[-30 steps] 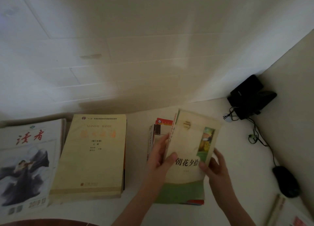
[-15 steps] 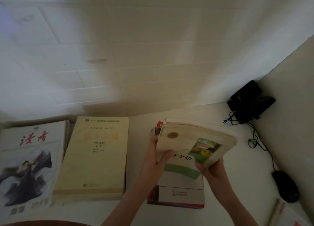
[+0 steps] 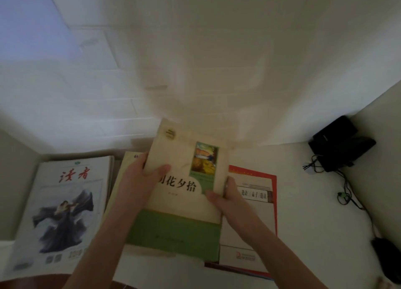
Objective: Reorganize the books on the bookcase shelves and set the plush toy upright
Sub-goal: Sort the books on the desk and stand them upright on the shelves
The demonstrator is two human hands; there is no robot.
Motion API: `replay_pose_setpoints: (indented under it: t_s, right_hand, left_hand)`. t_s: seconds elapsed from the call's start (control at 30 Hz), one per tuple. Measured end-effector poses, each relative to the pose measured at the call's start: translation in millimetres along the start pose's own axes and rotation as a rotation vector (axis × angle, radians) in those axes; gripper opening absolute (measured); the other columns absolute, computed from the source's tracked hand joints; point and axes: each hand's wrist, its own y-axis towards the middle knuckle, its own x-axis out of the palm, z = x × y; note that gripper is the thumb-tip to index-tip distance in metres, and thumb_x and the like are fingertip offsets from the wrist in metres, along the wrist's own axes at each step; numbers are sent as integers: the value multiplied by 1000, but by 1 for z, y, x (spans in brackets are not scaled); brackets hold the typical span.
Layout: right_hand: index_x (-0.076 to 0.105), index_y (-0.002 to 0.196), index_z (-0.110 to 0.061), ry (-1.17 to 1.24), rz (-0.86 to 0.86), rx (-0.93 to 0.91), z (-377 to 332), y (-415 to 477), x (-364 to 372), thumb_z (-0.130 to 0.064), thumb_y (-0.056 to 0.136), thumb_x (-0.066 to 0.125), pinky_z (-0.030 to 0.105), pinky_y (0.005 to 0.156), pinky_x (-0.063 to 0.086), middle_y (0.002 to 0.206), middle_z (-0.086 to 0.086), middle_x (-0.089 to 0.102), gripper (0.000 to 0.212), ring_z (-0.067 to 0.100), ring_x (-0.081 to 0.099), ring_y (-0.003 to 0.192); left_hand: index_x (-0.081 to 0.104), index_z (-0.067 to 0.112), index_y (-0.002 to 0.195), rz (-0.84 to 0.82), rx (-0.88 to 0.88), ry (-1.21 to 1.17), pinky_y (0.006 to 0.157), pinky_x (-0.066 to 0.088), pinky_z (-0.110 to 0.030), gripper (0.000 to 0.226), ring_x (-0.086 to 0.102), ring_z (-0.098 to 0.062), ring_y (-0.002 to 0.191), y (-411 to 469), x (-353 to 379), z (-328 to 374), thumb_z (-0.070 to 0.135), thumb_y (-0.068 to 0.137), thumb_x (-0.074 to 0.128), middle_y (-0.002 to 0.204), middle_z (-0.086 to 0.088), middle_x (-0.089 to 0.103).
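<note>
Shifting leftward, the cream and green paperback (image 3: 184, 193) now hangs over the gap between two piles, where half a second ago it was tipped up, its top edge towards the camera, above the stack on the right. Both hands have it: the left hand (image 3: 138, 180) closes on its left edge with the thumb across the cover, and the right hand (image 3: 227, 197) pinches the right edge, thumb on the front. Each grip is closed on the book, which faces up and tilts slightly away.

With the paperback lifted clear, the red-bordered book (image 3: 256, 212) that lay under it is now uncovered and heads that pile on the shelf (image 3: 303, 212). Left of the held book, mostly hidden by the left arm, lies the yellow textbook (image 3: 128, 160); further left the magazine (image 3: 63, 208) with red characters lies flat.

My reading is that the paperback is being moved from the right pile towards the yellow textbook, so the sorting is under way and far from finished. No plush toy appears anywhere in view. A black device (image 3: 340, 143) with trailing cords sits in the far right corner, well apart.
</note>
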Motion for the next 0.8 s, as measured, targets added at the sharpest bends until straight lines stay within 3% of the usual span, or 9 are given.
replay_pose_setpoints:
  t_s: [0.13,0.2,0.27,0.33,0.43,0.5,0.6,0.73,0.8]
  right_hand:
    - [38,127,-15,-178,-15,90,12,25,56,-17,97,49,33,91,50,121,-1,53,32,17,55,109]
    - [38,125,-10,-346,18,77,22,32,73,-17,99,46,36,96,47,124,5,44,28,20,51,110]
    - [39,124,-11,-580,42,34,33,35,80,-22,99,44,36,101,40,125,8,34,27,22,40,115]
    - [36,127,-14,-740,64,-45,40,34,82,-28,98,45,35,104,34,124,6,28,34,22,32,117]
    - [21,145,-18,-618,25,-34,43,29,83,-31,101,41,30,106,31,131,6,28,50,20,31,120]
    - [7,151,-22,-472,-17,13,42,23,85,-30,103,36,15,96,29,136,2,31,57,12,33,117]
    - [-4,151,-23,-235,-56,101,37,19,89,-25,103,35,-4,70,36,127,-10,41,62,-1,44,100]
    - [-6,152,-24,-150,-28,101,37,19,96,-23,102,39,10,86,37,142,-8,37,66,4,45,113]
    - [-4,152,-24,-132,-12,87,40,19,96,-21,103,38,5,83,37,142,-9,36,64,1,45,112]
  left_hand:
    - [51,11,121,24,-118,86,59,44,-25,28,55,-12,71,1,-26,-47,19,94,52,103,-13,63]
    - [51,9,126,98,-193,149,79,47,-36,34,53,-25,93,1,-32,-69,18,94,53,128,-21,46]
    - [45,11,138,183,-222,207,103,34,-48,47,34,-35,124,3,-39,-84,21,92,55,141,-19,27]
    - [30,15,147,172,-212,167,108,29,-50,59,26,-34,134,5,-41,-92,23,93,54,149,-15,18]
    - [16,21,150,77,-226,66,75,52,-39,60,59,-26,96,4,-33,-99,27,98,45,115,-11,56]
    - [17,26,149,76,-209,-10,56,47,-28,57,60,-16,71,4,-29,-101,28,99,42,86,2,57]
    - [22,25,148,77,-180,-22,58,47,-28,54,59,-15,67,12,-26,-100,28,98,43,86,-3,59]
    - [17,30,149,66,-147,24,67,51,-34,55,60,-17,68,13,-24,-97,31,99,40,89,-7,60]
    - [15,32,149,60,-152,12,69,52,-36,55,60,-18,69,13,-24,-98,32,99,39,92,-8,60]
